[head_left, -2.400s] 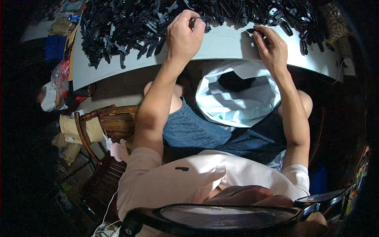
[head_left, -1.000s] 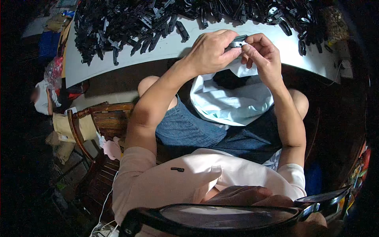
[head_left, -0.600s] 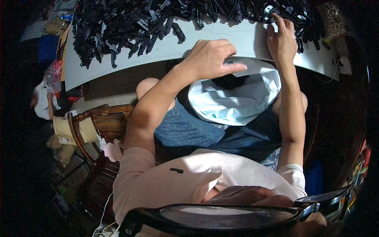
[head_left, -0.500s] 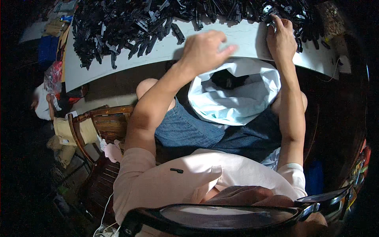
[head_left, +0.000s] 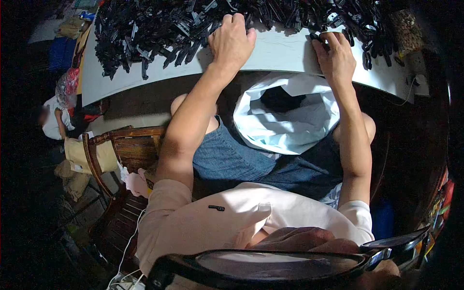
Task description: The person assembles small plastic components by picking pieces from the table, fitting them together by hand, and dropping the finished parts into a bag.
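A large heap of small black plastic parts point(head_left: 145, 34), long and narrow with some shiny metal bits, covers the far side of the white table point(head_left: 285, 50). My left hand point(head_left: 229, 43) rests at the near edge of this heap, thumb apart from the fingers, its fingertips touching the pieces. To the right, my right hand point(head_left: 336, 58) is closed with bent fingers round a black plastic part point(head_left: 315, 37), just above the tabletop. The fingers cover most of that part. Between my knees stands a white bag point(head_left: 290, 130) with its mouth spread wide, dark contents low inside.
A wooden chair point(head_left: 137, 152) with a pink cloth on its seat stands at my left. Beyond it are a beige sack point(head_left: 89, 154) and another person point(head_left: 57, 118). The table's near edge curves just past the bag. A white cable point(head_left: 128, 241) hangs beside the chair.
My left hand has moved from above the bag's far rim, away and left to the heap. The right hand has drawn back slightly from the heap, toward me and left, holding a black part.
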